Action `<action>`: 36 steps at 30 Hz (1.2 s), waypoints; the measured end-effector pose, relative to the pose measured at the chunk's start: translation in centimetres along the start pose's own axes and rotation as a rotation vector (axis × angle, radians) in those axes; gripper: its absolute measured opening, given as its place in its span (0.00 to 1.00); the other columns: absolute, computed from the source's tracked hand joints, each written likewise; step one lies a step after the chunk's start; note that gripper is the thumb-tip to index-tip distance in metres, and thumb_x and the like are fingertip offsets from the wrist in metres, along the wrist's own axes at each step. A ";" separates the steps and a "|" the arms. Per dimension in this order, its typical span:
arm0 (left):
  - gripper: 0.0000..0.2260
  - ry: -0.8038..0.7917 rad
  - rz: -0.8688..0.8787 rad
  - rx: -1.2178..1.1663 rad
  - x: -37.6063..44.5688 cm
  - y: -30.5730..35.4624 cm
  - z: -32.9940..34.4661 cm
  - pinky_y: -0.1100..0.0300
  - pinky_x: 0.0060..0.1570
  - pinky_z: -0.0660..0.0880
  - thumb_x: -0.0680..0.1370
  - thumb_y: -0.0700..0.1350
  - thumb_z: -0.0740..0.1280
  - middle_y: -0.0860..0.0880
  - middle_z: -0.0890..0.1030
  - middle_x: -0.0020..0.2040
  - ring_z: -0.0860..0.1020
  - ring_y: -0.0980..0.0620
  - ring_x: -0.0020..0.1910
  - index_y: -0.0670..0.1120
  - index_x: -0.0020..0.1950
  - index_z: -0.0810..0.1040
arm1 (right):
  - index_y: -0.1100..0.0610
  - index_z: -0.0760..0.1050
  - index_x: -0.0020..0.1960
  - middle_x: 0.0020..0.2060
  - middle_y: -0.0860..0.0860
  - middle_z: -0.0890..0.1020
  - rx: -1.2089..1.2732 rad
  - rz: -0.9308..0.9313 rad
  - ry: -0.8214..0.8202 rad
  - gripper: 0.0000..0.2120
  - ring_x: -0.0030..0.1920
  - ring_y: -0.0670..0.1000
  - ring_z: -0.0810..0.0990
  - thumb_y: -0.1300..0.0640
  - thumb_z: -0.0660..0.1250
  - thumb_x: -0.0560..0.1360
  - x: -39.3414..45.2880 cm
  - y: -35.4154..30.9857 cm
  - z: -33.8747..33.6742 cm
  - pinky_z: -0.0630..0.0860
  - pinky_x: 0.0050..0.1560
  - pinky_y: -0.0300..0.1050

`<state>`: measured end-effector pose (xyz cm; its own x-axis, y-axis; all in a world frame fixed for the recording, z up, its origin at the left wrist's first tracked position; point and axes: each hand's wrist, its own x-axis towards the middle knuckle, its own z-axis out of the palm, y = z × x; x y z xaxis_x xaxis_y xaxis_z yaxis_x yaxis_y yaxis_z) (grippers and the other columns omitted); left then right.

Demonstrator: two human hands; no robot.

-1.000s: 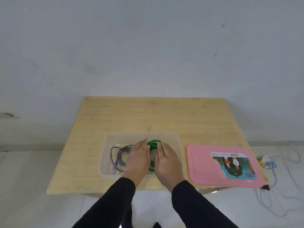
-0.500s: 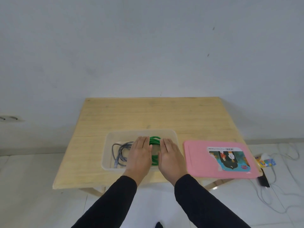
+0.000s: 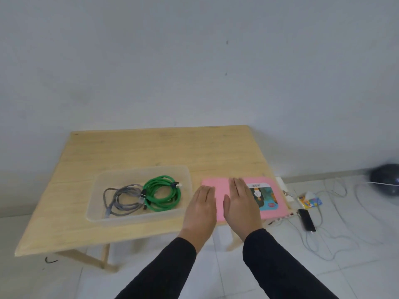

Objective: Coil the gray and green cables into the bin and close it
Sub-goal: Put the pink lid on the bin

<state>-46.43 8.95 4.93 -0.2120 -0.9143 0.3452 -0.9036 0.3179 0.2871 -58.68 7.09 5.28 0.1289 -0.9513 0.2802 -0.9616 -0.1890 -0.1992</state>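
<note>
1. Both hands are flat and empty, fingers stretched out and held together, palms down. The left hand (image 3: pixel 201 209) sits over the near-left edge of the pink lid (image 3: pixel 218 190), the right hand (image 3: pixel 241 203) over its middle. Can't tell if they're actually touching it or just hovering.
2. The lid lies flat on the wooden table (image 3: pixel 129 152), just right of the clear bin (image 3: pixel 185 175), with a printed label (image 3: pixel 264 196) on its right half.
3. In the bin: the green cable (image 3: pixel 162 195) in a neat coil on the right, the gray cable (image 3: pixel 121 198) in looser loops on the left, the two touching in the middle. So coiling looks done; only closing is left.
4. What could go wrong: the lid's right end sits at the table edge, so a sloppy grab could push it off onto the floor stuff. Also the gray loops look springy. If one rides up over the rim, the lid probably won't seat all round.
</note>
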 end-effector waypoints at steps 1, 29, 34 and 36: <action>0.19 -0.016 -0.026 0.001 0.0 0.4 0.8 0.57 0.52 0.78 0.61 0.35 0.78 0.43 0.83 0.46 0.81 0.47 0.49 0.36 0.51 0.80 | 0.67 0.70 0.64 0.59 0.62 0.78 -0.001 0.002 -0.011 0.20 0.63 0.60 0.75 0.60 0.62 0.73 -0.1 1.2 0.1 0.72 0.62 0.55; 0.19 0.084 -0.762 -0.319 0.9 5.4 10.7 0.58 0.69 0.57 0.81 0.42 0.56 0.39 0.63 0.73 0.62 0.43 0.72 0.40 0.72 0.63 | 0.60 0.66 0.69 0.68 0.61 0.64 0.298 0.368 -0.182 0.21 0.69 0.59 0.61 0.56 0.60 0.77 -1.5 19.0 3.9 0.63 0.67 0.49; 0.17 0.217 -0.822 -0.443 2.2 6.3 9.3 0.63 0.65 0.57 0.81 0.40 0.56 0.41 0.66 0.71 0.65 0.45 0.69 0.42 0.70 0.68 | 0.61 0.70 0.66 0.63 0.63 0.69 0.404 0.408 -0.055 0.20 0.65 0.60 0.65 0.59 0.65 0.75 -1.2 19.3 2.4 0.64 0.63 0.44; 0.17 0.251 -0.821 -0.472 2.9 6.1 8.3 0.63 0.65 0.58 0.81 0.40 0.55 0.42 0.66 0.71 0.66 0.46 0.69 0.42 0.70 0.68 | 0.61 0.71 0.65 0.62 0.62 0.69 0.460 0.407 -0.002 0.19 0.64 0.58 0.65 0.59 0.65 0.75 -0.6 19.1 1.6 0.62 0.61 0.40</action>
<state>-55.68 6.17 0.28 0.5509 -0.8335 0.0432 -0.4814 -0.2750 0.8322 -76.75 3.64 -0.15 -0.2253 -0.9697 0.0947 -0.7306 0.1038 -0.6748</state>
